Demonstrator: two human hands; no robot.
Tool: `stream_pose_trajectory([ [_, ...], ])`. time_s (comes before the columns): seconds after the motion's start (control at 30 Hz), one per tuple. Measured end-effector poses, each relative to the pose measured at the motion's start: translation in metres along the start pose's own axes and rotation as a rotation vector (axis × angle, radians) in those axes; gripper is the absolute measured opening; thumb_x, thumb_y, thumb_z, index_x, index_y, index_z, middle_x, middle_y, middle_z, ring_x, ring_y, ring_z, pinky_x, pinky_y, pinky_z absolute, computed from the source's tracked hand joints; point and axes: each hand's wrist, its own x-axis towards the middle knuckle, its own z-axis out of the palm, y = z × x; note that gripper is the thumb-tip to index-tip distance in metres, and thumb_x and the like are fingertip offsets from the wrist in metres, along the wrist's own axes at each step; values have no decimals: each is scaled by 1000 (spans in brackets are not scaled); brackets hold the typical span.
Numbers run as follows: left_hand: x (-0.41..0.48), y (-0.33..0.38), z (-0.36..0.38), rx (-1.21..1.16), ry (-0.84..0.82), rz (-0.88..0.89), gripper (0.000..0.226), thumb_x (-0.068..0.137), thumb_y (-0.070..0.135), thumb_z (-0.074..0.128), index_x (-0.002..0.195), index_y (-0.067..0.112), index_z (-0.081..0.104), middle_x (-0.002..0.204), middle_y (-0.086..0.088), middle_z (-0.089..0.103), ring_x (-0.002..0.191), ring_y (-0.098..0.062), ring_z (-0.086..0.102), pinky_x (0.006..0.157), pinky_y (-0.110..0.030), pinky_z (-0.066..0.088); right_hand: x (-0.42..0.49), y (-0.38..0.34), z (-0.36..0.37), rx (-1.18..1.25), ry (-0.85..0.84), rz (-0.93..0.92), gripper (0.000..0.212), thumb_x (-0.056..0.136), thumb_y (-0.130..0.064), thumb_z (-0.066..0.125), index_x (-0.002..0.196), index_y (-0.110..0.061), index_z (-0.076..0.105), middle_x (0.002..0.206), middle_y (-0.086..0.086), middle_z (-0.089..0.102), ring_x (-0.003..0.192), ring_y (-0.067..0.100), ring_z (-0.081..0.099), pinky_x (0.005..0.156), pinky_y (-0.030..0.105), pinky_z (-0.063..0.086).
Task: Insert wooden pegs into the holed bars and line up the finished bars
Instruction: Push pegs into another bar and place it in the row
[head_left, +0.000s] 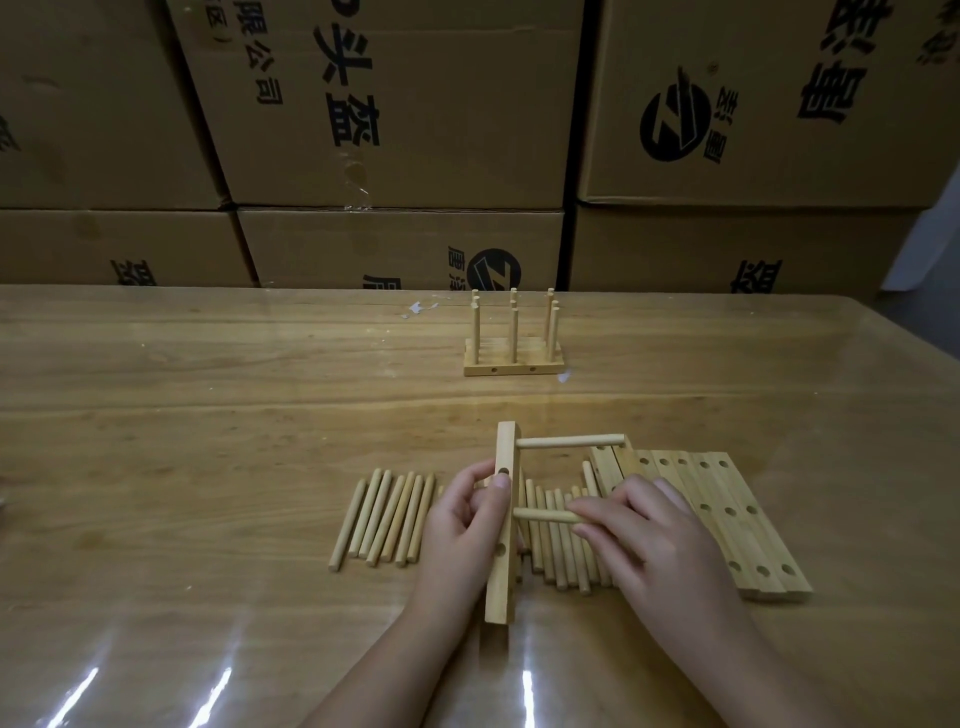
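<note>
My left hand (467, 519) grips the holed bar (503, 525) on edge — my right hand (644, 535) pinches a peg (545, 516) at its middle hole.

Pale matt wood, this bar (501, 525) and peg (545, 515) I'm holding; glossy varnished wooden table (208, 415); matt brown cardboard boxes (400, 104) behind it.

You have free desk (182, 441) on your left. Loose pegs (387, 517) and holed bars (748, 540) crowd the middle and right.

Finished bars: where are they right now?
In the head view, the finished bars stand on the far side of the table, roughly central, before the cardboard boxes and beyond the loose pegs.
</note>
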Motion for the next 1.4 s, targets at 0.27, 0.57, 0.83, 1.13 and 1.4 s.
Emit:
stream_pose_trajectory([
  [0.27, -3, -1, 0, 50, -19, 52, 35, 75, 46, 60, 104, 27, 66, 73, -6, 57, 62, -14, 55, 54, -22, 49, 2, 1, -1, -39, -32, -36, 27, 88, -33, 47, 95, -22, 71, 72, -9, 48, 67, 9, 42, 57, 20, 39],
  [0.57, -2, -1, -2, 116, -23, 74, 31, 79, 44, 58, 105, 29, 65, 66, 5, 57, 60, -5, 53, 56, -19, 48, 3, -1, -3, -40, -51, -54, 28, 89, -31, 45, 92, -19, 70, 70, -7, 49, 64, 12, 43, 53, 24, 41],
  [0.83, -4, 1, -1, 154, -11, 123, 16, 93, 17, 57, 105, 24, 64, 61, 10, 55, 56, 3, 50, 54, -13, 43, 3, -2, -4, -24, -78, -34, 31, 89, -32, 43, 92, -19, 71, 69, -8, 50, 65, 10, 44, 52, 22, 40],
  [1.13, -5, 1, -1, 187, -21, 169, 17, 94, 15, 55, 107, 25, 61, 56, 12, 53, 52, 4, 46, 52, -11, 38, 2, -4, -3, 59, -110, -1, 32, 89, -32, 42, 93, -18, 70, 72, -15, 45, 68, 8, 44, 55, 20, 38],
  [1.4, -6, 2, -1, 217, -31, 197, 19, 93, 18, 56, 109, 27, 60, 60, 10, 56, 55, 3, 49, 53, -12, 40, 4, -7, -5, 135, -150, 44, 30, 90, -31, 44, 92, -18, 71, 71, -20, 44, 69, 5, 44, 60, 19, 35],
])
